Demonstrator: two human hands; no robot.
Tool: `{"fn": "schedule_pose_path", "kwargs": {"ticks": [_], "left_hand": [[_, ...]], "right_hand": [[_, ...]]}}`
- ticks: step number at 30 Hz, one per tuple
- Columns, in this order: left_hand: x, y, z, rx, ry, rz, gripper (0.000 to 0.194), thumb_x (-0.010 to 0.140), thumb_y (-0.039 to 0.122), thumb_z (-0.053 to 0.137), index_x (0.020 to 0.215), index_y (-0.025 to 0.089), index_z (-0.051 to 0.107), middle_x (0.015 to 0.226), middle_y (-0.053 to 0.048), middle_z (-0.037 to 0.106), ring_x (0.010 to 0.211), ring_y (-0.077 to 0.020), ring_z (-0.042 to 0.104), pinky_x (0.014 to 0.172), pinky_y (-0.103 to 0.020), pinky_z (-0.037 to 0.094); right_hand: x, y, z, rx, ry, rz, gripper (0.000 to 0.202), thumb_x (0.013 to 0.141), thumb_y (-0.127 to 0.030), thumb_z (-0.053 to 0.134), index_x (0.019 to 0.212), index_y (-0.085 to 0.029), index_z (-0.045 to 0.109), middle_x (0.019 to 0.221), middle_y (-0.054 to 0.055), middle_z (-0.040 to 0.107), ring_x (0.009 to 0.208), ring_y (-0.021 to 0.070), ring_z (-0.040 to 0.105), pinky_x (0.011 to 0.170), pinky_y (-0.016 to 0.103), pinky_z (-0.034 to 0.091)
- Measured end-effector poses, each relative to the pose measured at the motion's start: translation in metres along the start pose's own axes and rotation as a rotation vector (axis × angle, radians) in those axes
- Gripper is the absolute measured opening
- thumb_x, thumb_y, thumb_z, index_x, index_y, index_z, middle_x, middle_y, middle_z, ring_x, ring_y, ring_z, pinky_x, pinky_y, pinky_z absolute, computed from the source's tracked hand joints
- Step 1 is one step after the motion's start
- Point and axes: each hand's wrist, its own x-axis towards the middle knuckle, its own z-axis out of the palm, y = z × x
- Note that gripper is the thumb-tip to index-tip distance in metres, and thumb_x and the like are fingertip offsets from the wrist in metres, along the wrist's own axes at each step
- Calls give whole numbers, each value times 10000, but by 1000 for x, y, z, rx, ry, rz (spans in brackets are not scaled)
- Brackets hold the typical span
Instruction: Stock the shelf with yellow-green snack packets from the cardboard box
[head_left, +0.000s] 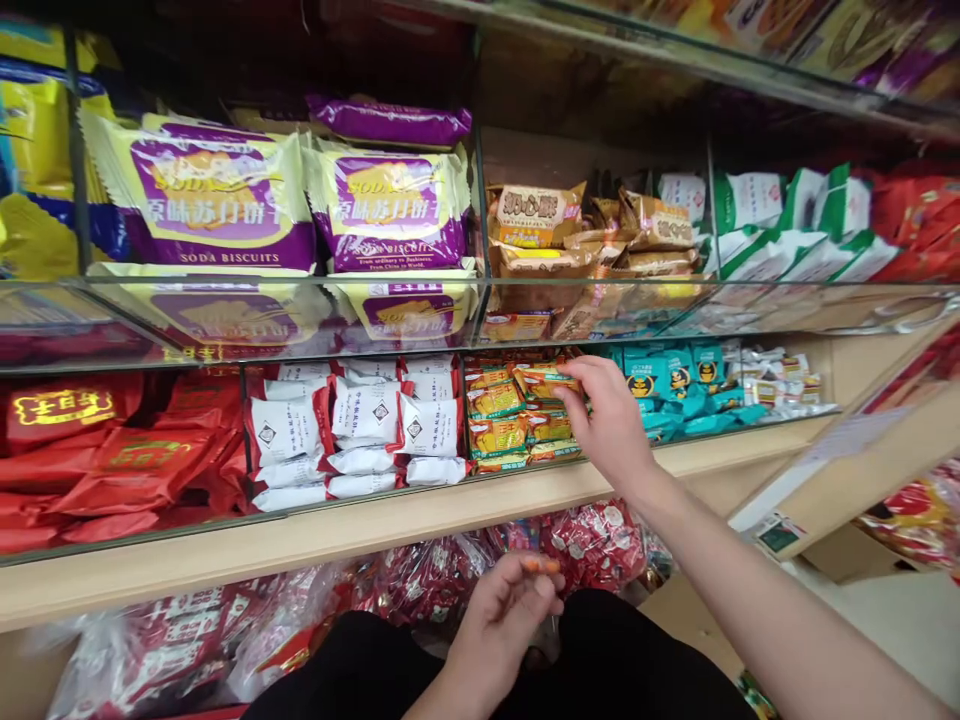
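My right hand [611, 420] reaches into the lower shelf, its thumb and fingers closed on an orange-and-yellow snack packet [544, 380]. That packet lies at the top of a compartment of matching orange packets [496, 435] with green edges. Lower down, in front of the shelf and above my lap, is my left hand [502, 620], fingers curled in toward the thumb. Something small and orange shows at its fingertips; what it is cannot be made out. White-and-red packets [365, 412] fill the compartment left of the orange ones, and teal packets [675, 385] the one to the right.
A glass-fronted upper shelf holds purple soda biscuit packs [217, 200], brown packets [540, 215] and green-and-white packets [806, 210]. Red packets [127, 460] lie at lower left. Clear bags of red packets [592, 545] sit beneath the wooden shelf edge [337, 530].
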Motion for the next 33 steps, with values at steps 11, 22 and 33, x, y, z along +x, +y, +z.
{"fn": "schedule_pose_path", "kwargs": {"ticks": [11, 22, 33], "left_hand": [[-9, -18, -5, 362, -125, 97, 241, 729, 343, 607, 911, 185, 596, 718, -16, 549, 658, -134, 509, 631, -269, 407], [-6, -19, -5, 559, -328, 21, 325, 646, 268, 659, 964, 201, 650, 898, -66, 626, 739, -171, 584, 667, -281, 468], [-6, -26, -6, 726, -413, 4, 316, 670, 289, 654, 981, 231, 649, 913, -60, 649, 758, -180, 608, 662, -267, 487]], "right_hand": [[25, 22, 23, -406, -257, 111, 182, 807, -242, 511, 907, -214, 661, 932, 108, 636, 917, 303, 487, 738, 415, 311], [26, 26, 20, -522, -371, -44, 192, 818, -206, 513, 951, -243, 646, 973, 75, 639, 972, 291, 476, 811, 444, 238], [25, 31, -5, -359, -358, -165, 227, 828, -182, 477, 1020, -167, 598, 1064, 106, 607, 997, 260, 500, 841, 403, 345]]}}
